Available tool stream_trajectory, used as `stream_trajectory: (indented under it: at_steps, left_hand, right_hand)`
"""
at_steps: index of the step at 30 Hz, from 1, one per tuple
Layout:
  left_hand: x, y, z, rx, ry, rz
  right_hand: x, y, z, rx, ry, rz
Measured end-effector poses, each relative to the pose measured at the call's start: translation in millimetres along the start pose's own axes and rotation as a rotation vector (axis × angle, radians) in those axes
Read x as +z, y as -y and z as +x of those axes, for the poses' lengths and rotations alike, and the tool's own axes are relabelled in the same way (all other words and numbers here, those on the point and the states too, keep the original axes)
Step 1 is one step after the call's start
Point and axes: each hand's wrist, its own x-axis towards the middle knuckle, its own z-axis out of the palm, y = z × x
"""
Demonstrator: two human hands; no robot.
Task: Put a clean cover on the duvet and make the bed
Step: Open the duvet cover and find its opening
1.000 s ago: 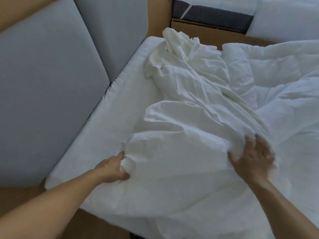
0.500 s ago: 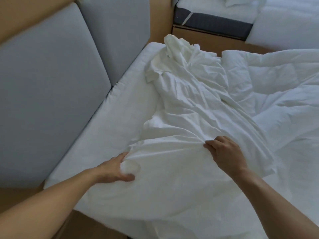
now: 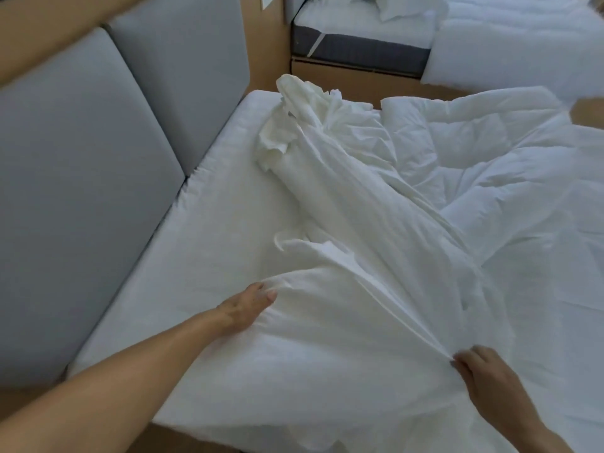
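A crumpled white duvet cover [image 3: 343, 204] runs from the bed's far left corner toward me, partly over the puffy white duvet [image 3: 510, 178] on the right. My left hand [image 3: 248, 305] grips the cover's near left corner, thumb on top. My right hand [image 3: 483, 377] pinches a taut fold of the cover at the lower right, and tight creases run from it up across the fabric. The bed's mattress [image 3: 202, 243] shows bare white sheet on the left.
Grey padded headboard panels [image 3: 98, 165] stand along the left side of the bed. A second bed [image 3: 366, 31] with white bedding and a dark base stands at the back, across a strip of brown floor [image 3: 359, 89].
My right hand has pulled its fold of the cover toward me and to the right, stretching it. The left hand keeps its hold on the corner. My view has lifted slightly.
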Motion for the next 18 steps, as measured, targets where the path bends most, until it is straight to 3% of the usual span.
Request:
stream_trajectory:
  at_steps: [4, 7, 9, 13, 14, 18]
  left_hand:
    - [16.6, -3.6, 0.1, -0.009, 0.017, 0.105]
    - [28.8, -7.3, 0.6, 0.005, 0.045, 0.060]
    - [35.3, -14.9, -1.0, 0.016, 0.070, -0.004]
    - [41.6, -19.4, -1.2, 0.053, 0.073, 0.049]
    - [42.1, -18.3, -1.4, 0.063, 0.055, 0.097]
    - [37.5, -12.1, -2.5, 0.068, 0.051, 0.143]
  right_hand:
    - [-9.9, -22.0, -21.1, 0.270, 0.074, -0.187]
    - [-10.9, -4.3, -11.7, 0.283, 0.414, -0.329]
    - [-12.7, 15.0, 10.1, 0.280, 0.523, -0.334]
    - [-9.7, 84.2, 68.8, 0.186, 0.091, 0.118]
    - [-9.3, 98.9, 84.1, 0.163, 0.120, 0.150]
    - [12.6, 114.4, 123.6, 0.253, 0.495, -0.005]
